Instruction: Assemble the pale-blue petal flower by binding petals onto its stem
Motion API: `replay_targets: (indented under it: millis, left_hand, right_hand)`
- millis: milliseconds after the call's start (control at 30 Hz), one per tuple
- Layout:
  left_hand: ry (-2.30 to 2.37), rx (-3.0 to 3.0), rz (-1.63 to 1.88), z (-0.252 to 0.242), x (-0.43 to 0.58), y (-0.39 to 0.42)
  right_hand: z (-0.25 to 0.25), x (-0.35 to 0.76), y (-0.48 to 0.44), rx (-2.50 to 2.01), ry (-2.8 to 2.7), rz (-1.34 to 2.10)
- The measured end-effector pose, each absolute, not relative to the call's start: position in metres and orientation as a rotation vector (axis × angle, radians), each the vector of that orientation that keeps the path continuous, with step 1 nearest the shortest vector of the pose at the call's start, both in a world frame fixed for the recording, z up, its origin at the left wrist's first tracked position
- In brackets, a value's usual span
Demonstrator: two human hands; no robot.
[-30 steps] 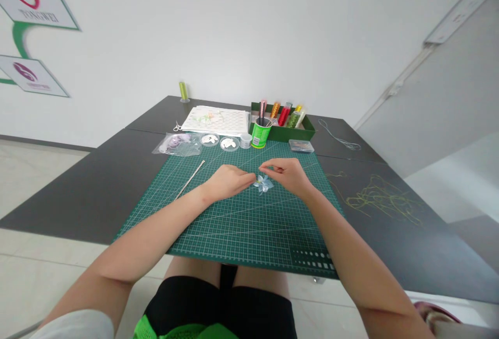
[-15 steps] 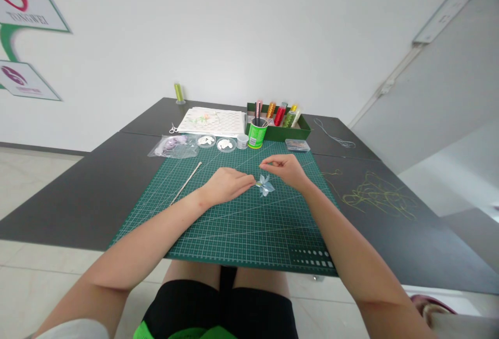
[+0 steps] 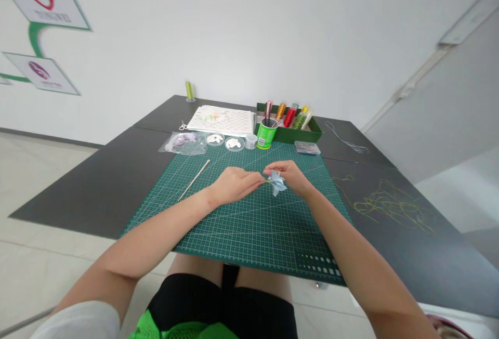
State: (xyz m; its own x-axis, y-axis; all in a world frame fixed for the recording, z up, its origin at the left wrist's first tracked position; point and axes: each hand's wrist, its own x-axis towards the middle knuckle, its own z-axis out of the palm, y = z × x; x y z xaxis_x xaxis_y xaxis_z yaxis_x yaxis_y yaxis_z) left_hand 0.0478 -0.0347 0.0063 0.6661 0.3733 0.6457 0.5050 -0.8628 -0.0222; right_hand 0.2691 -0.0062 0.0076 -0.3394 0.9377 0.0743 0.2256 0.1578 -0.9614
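A pale blue artificial flower (image 3: pixel 277 184) with pointed petals is held just above the green cutting mat (image 3: pixel 241 230). Its short yellow-green stem is pinched in the fingertips of my left hand (image 3: pixel 238 185), which is closed. My right hand (image 3: pixel 291 176) is right behind the petals, thumb and fingers pressed together close to the stem. Whatever lies between those right fingertips is too small to make out. To the left on the mat rests a thin pale stick (image 3: pixel 194 180).
Behind my hands stand a green can with tools (image 3: pixel 265 136), small dishes of white pieces (image 3: pixel 234 144), a plastic bag (image 3: pixel 183 143) and a clear case (image 3: pixel 307 147). A green box (image 3: pixel 315 133) holds thread spools. Loose yellow-green thread (image 3: pixel 390 204) is tangled on the right.
My right hand has come down and closer to my left, now beside the flower's petals. The flower has turned slightly. The whole view has shifted a little.
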Motion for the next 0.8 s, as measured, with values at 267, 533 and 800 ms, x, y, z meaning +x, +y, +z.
replay_targets:
  millis: [267, 533, 800]
  left_hand:
    - [-1.28, -2.561, -1.119, 0.007, 0.044, -0.032]
    - [-1.436, -2.558, -0.776, 0.006, 0.037, -0.016]
    - [-1.038, -2.743, -0.638, 0.003, 0.041, -0.023]
  right_hand:
    - [-0.002, 0.25, -0.02, -1.119, -1.736, 1.117]
    - [0.008, 0.232, -0.051, -1.085, -2.009, 0.361]
    - [0.028, 0.244, -0.059, -0.985, -2.026, -0.126]
